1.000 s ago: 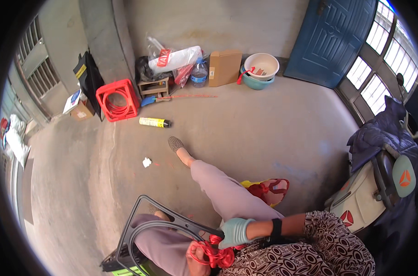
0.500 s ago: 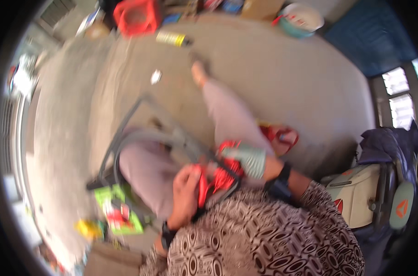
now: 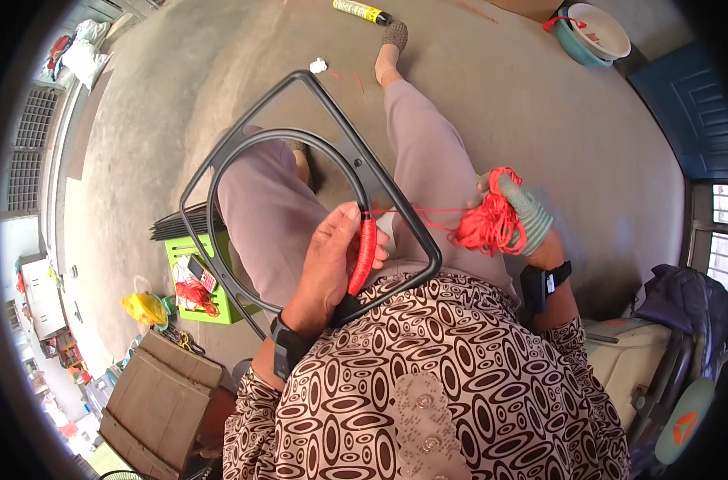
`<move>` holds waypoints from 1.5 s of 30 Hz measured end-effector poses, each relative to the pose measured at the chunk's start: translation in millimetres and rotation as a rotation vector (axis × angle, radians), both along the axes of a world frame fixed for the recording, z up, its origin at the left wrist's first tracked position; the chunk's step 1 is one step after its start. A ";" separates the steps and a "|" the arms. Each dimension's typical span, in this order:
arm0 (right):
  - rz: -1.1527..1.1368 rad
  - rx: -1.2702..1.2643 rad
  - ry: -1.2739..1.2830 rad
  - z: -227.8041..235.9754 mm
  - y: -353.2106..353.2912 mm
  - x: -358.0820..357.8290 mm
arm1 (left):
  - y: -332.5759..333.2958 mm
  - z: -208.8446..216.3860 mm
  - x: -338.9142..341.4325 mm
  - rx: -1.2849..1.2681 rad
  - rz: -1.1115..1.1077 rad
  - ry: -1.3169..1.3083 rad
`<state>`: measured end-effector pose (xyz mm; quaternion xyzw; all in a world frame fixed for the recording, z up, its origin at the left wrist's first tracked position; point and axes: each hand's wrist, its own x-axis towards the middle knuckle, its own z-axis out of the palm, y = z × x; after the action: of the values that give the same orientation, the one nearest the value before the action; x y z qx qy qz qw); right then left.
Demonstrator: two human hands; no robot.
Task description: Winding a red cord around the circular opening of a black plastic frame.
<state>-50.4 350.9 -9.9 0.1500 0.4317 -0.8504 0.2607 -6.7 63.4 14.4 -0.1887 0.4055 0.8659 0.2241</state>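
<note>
A black frame [image 3: 357, 152], squarish outside with a round ring within, leans over my lap. One stretch of its ring is wound tightly with red cord [image 3: 364, 260]. My left hand [image 3: 329, 252] pinches the ring at the upper end of that winding. Wearing a grey-green striped glove with bare fingertips, my right hand [image 3: 528, 212] grips a loose bundle of red cord [image 3: 489, 222] out to the right. Thin strands run from the bundle across to the winding. The glove and cord hide some of the right fingers.
By my left knee stands a bright green stool [image 3: 228, 300] with a red cord tangle [image 3: 194, 294] on it. Brown cardboard [image 3: 160, 400] and a yellow bag [image 3: 145, 309] lie at lower left. A yellow can [image 3: 360, 10] and a basin [image 3: 594, 34] are far off.
My right hand has moved away to the right from the frame with the cord bundle, drawing strands out between them. The left hand stays at the winding. The view has shifted.
</note>
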 end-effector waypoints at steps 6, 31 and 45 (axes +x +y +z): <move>-0.667 -0.037 0.028 -33.7 47.5 -5.0 | -3.9 -2.7 9.4 -0.047 0.024 0.068; 0.531 -0.326 0.035 16.3 -141.1 -53.0 | -5.6 -17.8 2.8 0.094 -0.217 -0.047; 0.605 0.467 0.303 22.2 -93.9 -35.8 | -1.9 -26.9 7.0 -0.011 0.045 0.254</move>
<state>-86.2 257.0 12.3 -0.0556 0.6714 -0.6268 0.3915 0.3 61.5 -12.4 -0.0876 0.4312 0.8853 0.1505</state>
